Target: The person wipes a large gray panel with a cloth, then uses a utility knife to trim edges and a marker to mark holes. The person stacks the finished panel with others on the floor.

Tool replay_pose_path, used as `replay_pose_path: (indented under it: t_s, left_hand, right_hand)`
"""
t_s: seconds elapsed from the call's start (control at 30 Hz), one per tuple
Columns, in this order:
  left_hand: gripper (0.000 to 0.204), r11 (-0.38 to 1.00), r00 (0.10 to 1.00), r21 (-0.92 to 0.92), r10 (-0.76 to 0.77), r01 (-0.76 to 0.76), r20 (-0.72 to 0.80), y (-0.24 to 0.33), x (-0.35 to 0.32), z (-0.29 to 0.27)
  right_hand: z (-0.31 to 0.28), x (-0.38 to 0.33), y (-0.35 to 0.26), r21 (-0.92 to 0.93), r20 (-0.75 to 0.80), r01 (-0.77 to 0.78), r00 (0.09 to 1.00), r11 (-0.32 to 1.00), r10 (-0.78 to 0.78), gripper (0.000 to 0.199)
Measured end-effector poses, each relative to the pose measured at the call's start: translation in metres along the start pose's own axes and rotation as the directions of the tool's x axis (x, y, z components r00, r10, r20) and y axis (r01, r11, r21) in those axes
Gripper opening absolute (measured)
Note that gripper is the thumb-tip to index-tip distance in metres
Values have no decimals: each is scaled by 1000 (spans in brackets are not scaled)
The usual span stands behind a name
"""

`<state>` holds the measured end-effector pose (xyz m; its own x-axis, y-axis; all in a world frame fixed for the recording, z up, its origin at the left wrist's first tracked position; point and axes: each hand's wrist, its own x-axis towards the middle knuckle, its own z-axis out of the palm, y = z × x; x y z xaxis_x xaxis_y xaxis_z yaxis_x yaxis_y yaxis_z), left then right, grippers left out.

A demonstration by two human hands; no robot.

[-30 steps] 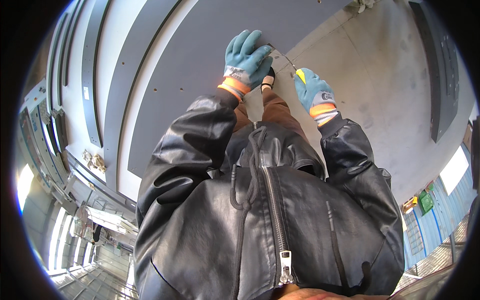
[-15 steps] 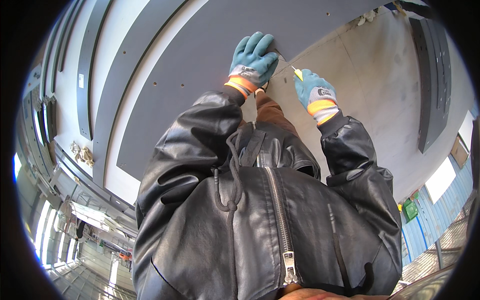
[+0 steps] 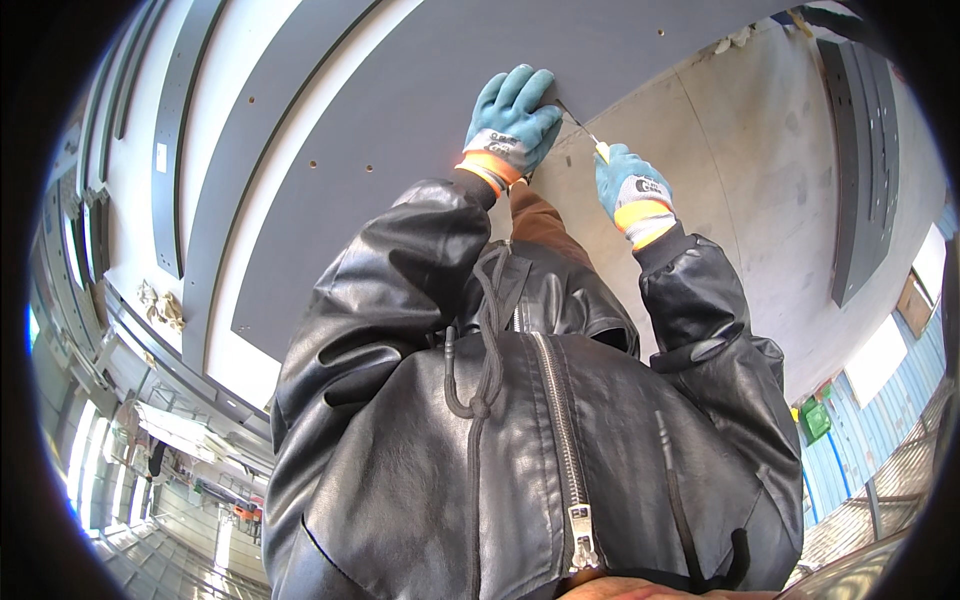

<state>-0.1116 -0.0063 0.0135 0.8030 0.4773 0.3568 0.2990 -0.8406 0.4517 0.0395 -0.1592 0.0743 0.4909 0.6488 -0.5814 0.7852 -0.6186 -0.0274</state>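
My left hand [image 3: 512, 115], in a blue-grey coated glove with an orange cuff, lies on the dark grey panel [image 3: 420, 110] near its front edge. Its fingers are stretched over the surface, and the thumb side is by the panel's corner. To the right, my gloved right hand [image 3: 633, 185] is closed around the pale yellow handle of a thin-shafted tool, which looks like a screwdriver [image 3: 594, 137]. The shaft points up and left, its dark end at the panel edge just beside my left hand. What the tip touches is too small to make out.
A worn beige surface [image 3: 690, 140] lies under and right of the panel. Long grey strips [image 3: 172, 150] lie at the left, with crumpled gloves [image 3: 160, 306] near them. Dark grey beams [image 3: 862, 170] stand at the right. A green object [image 3: 815, 420] hangs by a blue corrugated wall.
The tool and my right hand have shifted slightly right and down, and more of the shaft shows. My left hand stays in nearly the same place on the panel.
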Motion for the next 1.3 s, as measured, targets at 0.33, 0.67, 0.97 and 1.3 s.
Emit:
replay_pose_path:
  t_s: [0.33, 0.67, 0.97, 1.3]
  left_hand:
    - [13, 1000, 1000, 28, -12, 12, 19, 0, 0, -4]
    - [19, 1000, 1000, 11, -1, 1, 6, -2, 1, 1]
    - [18, 997, 997, -74, -26, 21, -66, -7, -5, 3]
    - [7, 999, 989, -33, -36, 31, -146, -6, -3, 10]
  right_hand:
    - [22, 16, 11, 54, 25, 88, 996, 995, -89, 38]
    - [198, 11, 116, -57, 490, -95, 865, 994, 110, 40]
    - [140, 12, 106, 237, 289, -147, 954, 960, 75, 46]
    - [86, -3, 59, 250, -207, 239, 960, 938, -189, 39]
